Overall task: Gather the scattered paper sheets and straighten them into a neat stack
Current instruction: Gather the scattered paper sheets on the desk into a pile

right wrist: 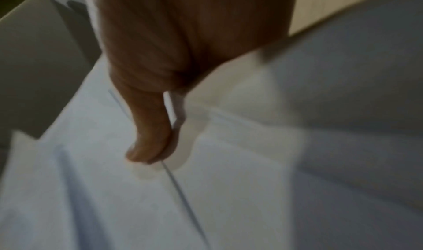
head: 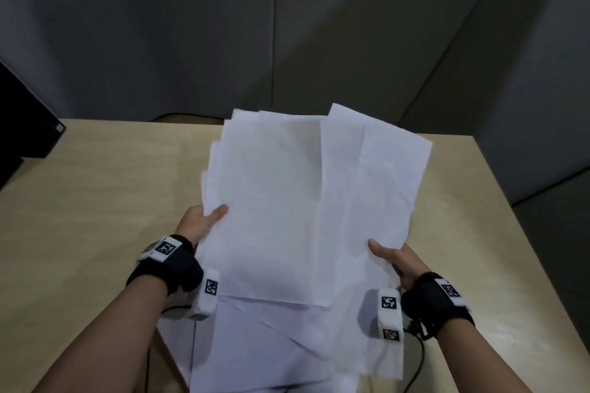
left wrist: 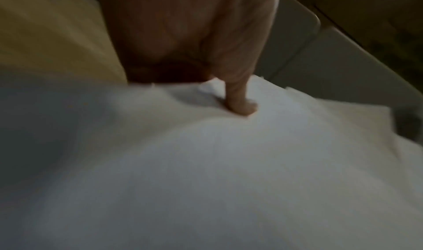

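Note:
A loose, uneven bundle of white paper sheets (head: 293, 201) is held up off the wooden table (head: 95, 201), its edges fanned out at the top and bottom. My left hand (head: 204, 220) grips the bundle's left edge, thumb on top. In the left wrist view the thumb (left wrist: 240, 107) presses into the top sheet (left wrist: 206, 163). My right hand (head: 392, 257) pinches the right edge, thumb on top and fingers hidden beneath. In the right wrist view the thumb (right wrist: 148, 145) lies on the paper (right wrist: 228, 190). More sheets (head: 281, 344) hang or lie below the bundle near me.
A dark monitor (head: 22, 118) stands at the table's far left. Grey partition walls (head: 287, 25) close off the back and right. A black cable (head: 418, 360) trails from the right wrist. The table's right edge (head: 523, 226) runs diagonally.

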